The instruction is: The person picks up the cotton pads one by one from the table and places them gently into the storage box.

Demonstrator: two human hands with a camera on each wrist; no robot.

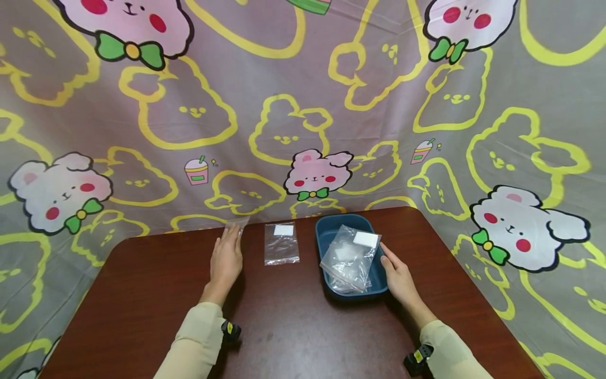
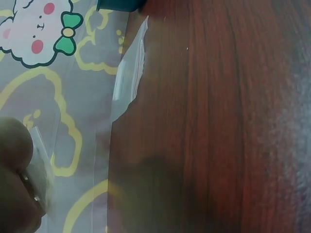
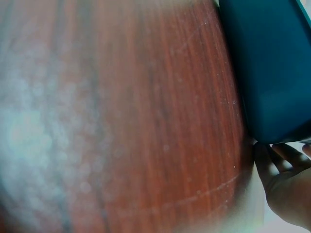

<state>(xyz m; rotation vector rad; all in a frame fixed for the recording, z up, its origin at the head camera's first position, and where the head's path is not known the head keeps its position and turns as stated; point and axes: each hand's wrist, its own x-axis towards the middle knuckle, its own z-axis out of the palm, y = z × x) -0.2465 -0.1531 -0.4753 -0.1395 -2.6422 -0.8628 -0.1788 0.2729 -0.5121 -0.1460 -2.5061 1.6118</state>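
At the table's far edge, my left hand (image 1: 227,258) pinches a clear plastic zip bag (image 1: 238,223), raised in front of the backdrop. The left wrist view shows thumb and fingers (image 2: 14,150) at that bag's edge. Just right of it, another clear zip bag (image 1: 280,247) with a white label lies flat on the table. My right hand (image 1: 400,276) touches the right side of a blue plastic bin (image 1: 379,287), its fingertips right at the rim. Several clear bags (image 1: 350,255) are piled in the bin, the top one overlapping its right rim and bearing a white label.
The brown wooden table (image 1: 293,326) ends at a cartoon-print cloth backdrop (image 1: 265,68) hung behind it and along both sides. The bin stands near the far right of the table. Black wrist cameras (image 1: 230,330) sit on both forearms.
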